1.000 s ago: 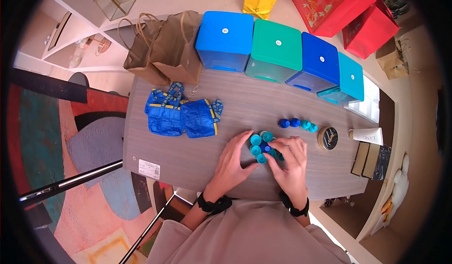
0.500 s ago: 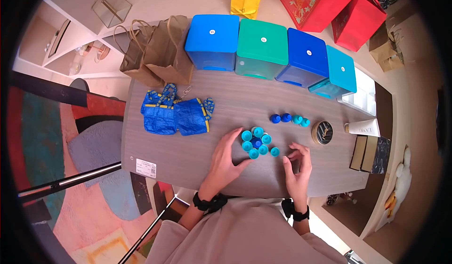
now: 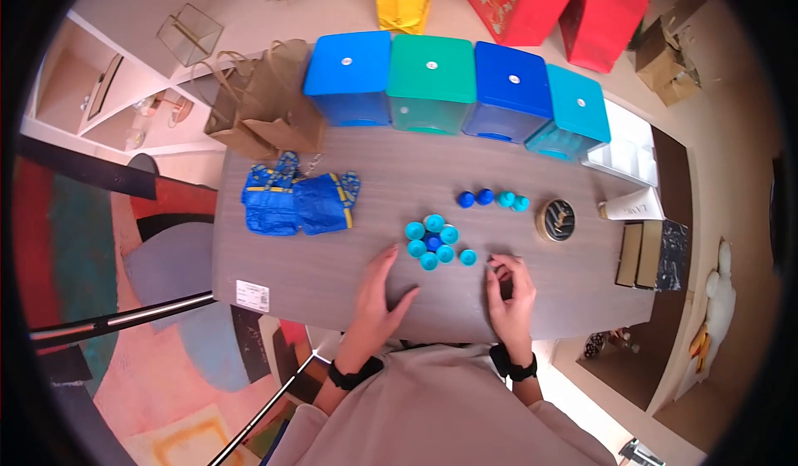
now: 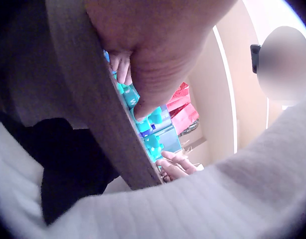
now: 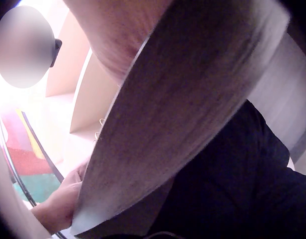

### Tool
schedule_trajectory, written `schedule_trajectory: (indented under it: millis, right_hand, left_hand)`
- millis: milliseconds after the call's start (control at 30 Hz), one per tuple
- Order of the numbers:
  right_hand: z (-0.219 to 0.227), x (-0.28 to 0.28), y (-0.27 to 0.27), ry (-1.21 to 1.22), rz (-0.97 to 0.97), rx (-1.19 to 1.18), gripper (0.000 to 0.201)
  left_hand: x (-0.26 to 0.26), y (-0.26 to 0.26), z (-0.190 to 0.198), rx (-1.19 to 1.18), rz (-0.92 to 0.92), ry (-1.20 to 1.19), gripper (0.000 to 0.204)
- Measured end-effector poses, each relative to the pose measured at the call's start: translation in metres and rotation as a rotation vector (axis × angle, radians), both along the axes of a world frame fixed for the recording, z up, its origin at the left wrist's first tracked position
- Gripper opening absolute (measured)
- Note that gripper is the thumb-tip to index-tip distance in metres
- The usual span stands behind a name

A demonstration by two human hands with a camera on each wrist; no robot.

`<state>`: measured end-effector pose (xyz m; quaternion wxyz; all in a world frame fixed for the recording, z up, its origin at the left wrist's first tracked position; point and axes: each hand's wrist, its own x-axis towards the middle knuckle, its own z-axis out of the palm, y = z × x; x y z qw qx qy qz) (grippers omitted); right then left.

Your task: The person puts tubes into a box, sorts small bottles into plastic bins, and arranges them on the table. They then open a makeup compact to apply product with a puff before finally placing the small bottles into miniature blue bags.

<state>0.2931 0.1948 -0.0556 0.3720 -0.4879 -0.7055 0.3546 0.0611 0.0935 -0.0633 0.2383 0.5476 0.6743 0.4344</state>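
Several small round teal pieces (image 3: 445,254) with hollowed tops stand in a ring on the table, around one dark blue piece (image 3: 432,242). A single teal piece (image 3: 468,257) sits just right of the ring. My left hand (image 3: 378,304) lies at the ring's near left, thumb and fingers spread apart, holding nothing. To the right, my right hand (image 3: 511,295) has loosely bent fingers, with nothing visible in them. Behind the ring is a short row of two blue pieces (image 3: 485,197) and two teal pieces (image 3: 506,199).
A round black-topped tin (image 3: 556,220), a white tube (image 3: 633,206) and a dark box (image 3: 652,255) stand at the right. Blue fabric pouches (image 3: 298,204) lie at the left. Lidded bins (image 3: 431,83) and brown paper bags (image 3: 278,104) line the table's back.
My right hand has let go of the blue piece in the ring's middle and drawn back to the right. My left hand has moved back from the ring. The head view has shifted.
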Motion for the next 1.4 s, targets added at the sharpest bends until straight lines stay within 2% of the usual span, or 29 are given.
schedule_trajectory:
  millis: [67,167,267,300,333,400,433,500,600,767,1100,1267,1400]
  right_hand:
    - [-0.001,0.001,-0.001,0.013,-0.003,-0.006,0.029]
    - [-0.001,0.002,-0.001,0.006,-0.003,-0.025,0.029]
    - [0.001,0.003,0.0,0.017,0.016,-0.02,0.028]
    - [0.0,0.003,0.0,0.018,0.02,-0.022,0.028]
    - [0.0,0.002,0.0,0.02,0.025,-0.024,0.028]
    - [-0.001,0.002,-0.001,0.027,0.025,-0.022,0.029]
    - [-0.001,0.002,-0.001,0.029,0.023,-0.02,0.03]
    - [-0.003,0.002,-0.001,0.035,0.026,-0.025,0.031]
    - [-0.007,0.002,-0.002,0.028,0.026,-0.023,0.033]
    - [-0.002,0.001,0.0,-0.029,0.028,0.005,0.035]
    - [-0.005,-0.001,0.0,-0.043,0.053,0.003,0.039]
    - [0.006,-0.007,0.004,-0.17,0.107,0.103,0.053]
    - [0.007,-0.005,0.002,-0.217,0.132,0.09,0.059]
  left_hand:
    - [-0.005,-0.003,0.005,0.007,-0.001,0.006,0.078]
    - [-0.023,-0.005,0.01,0.051,-0.008,0.203,0.078]
    - [-0.033,0.006,0.033,0.009,0.024,0.148,0.082]
    - [-0.038,0.01,0.033,-0.003,-0.021,0.156,0.097]
    - [-0.039,0.015,0.035,-0.004,-0.019,0.159,0.097]
    - [-0.036,0.026,0.04,-0.066,-0.11,0.116,0.118]
    - [-0.033,0.032,0.035,-0.068,-0.106,0.124,0.118]
    - [-0.024,0.042,0.012,-0.016,-0.181,-0.017,0.135]
    - [-0.012,0.056,-0.001,0.008,-0.174,-0.1,0.139]
    - [-0.004,0.068,-0.008,0.065,-0.144,-0.23,0.136]
    - [-0.002,0.067,0.001,0.037,-0.106,-0.176,0.121]
    - [0.0,0.068,-0.003,0.052,-0.106,-0.189,0.117]
    - [0.0,0.067,-0.002,0.048,-0.098,-0.165,0.115]
